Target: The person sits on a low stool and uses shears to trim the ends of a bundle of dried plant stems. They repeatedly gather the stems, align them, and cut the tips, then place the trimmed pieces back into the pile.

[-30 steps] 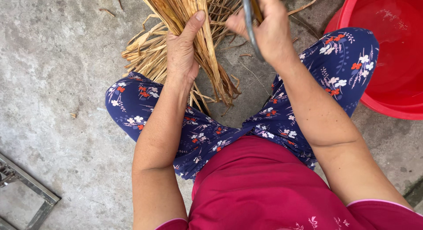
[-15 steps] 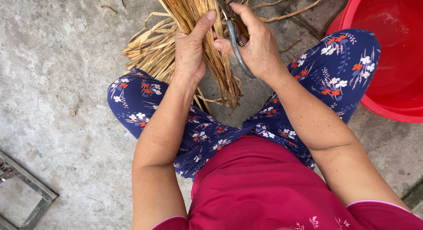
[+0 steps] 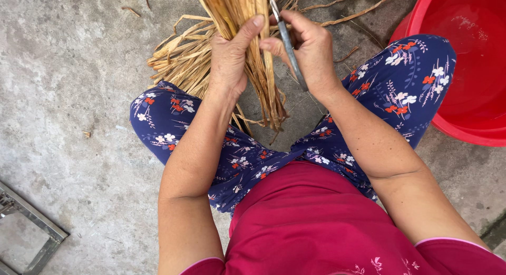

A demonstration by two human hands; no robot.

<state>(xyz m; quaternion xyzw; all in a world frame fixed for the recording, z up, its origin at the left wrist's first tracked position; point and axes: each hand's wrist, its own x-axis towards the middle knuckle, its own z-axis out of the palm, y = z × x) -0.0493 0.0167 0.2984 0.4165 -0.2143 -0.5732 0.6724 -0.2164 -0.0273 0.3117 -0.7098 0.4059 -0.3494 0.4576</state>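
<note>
Left hand (image 3: 229, 56) clamped around dry fibrous straw bundle (image 3: 247, 22), right hand (image 3: 311, 51) gripping thin metal blade (image 3: 287, 43)

The bundle of dry stalks (image 3: 247, 43) stands upright between the person's knees, gripped by the left hand (image 3: 229, 59) on its left side. The right hand (image 3: 311, 51) is just to the bundle's right, closed around a thin blade (image 3: 287, 43) that lies against the stalks. More loose stalks (image 3: 176, 59) lie on the floor (image 3: 68, 96) behind the left knee. A basin (image 3: 464, 69) sits at the right — beside the right knee. A metal frame (image 3: 31, 222) lies on the floor at the lower left, well apart.
</note>
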